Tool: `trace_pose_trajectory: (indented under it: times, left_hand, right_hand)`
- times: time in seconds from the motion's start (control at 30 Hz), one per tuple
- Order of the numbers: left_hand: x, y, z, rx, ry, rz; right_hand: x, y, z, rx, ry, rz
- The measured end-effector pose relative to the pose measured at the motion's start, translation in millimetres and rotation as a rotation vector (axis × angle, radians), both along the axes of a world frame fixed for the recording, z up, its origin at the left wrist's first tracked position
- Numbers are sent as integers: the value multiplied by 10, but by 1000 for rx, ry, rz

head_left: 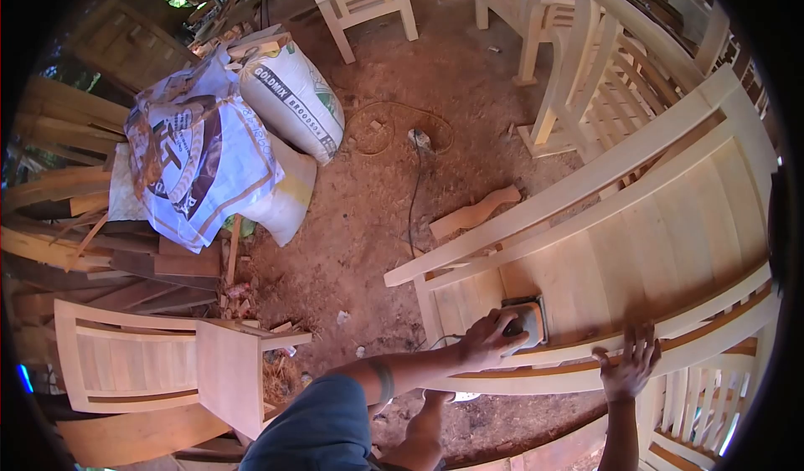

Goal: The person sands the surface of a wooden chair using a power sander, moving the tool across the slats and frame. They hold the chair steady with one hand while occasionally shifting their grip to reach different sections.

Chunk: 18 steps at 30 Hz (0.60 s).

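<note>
My left hand [486, 339] is closed round a power sander [528, 322], which sits on the near left part of a pale wooden bench [636, 245]. Part of the sander is hidden by my fingers. Farther right, my right hand [631, 365] lies over the bench's near curved rail [569, 382], fingers stretched out and thumb apart. It holds no tool. The bench has a broad panel of joined boards and a long rail along its far side.
Stacked sacks [293, 102] stand at upper left beside piled planks [59, 203]. A small wooden chair [138, 358] lies at lower left. More chairs [364, 2] stand at the back. A black cord [416, 195] and a curved wood offcut [476, 211] lie on the dirt floor.
</note>
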<state>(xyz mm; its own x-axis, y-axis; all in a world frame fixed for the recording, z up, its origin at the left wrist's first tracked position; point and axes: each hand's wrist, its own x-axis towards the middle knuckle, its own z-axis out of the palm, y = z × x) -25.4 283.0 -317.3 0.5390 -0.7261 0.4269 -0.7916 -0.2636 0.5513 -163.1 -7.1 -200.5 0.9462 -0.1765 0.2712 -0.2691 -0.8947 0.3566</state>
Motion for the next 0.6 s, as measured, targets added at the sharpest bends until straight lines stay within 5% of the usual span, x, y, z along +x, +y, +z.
trace_pose_trajectory:
  times: [0.1,0.2,0.6]
  left_hand:
    - [184,-45,297,34,7,117]
    - [336,54,101,8,101,183]
    - [92,8,155,12,-5,29]
  right_hand:
    - [0,4,-3,-7,-5,0]
    - [8,14,17,-17,6,-6]
    - [-1,-10,-10,-28,0,-6]
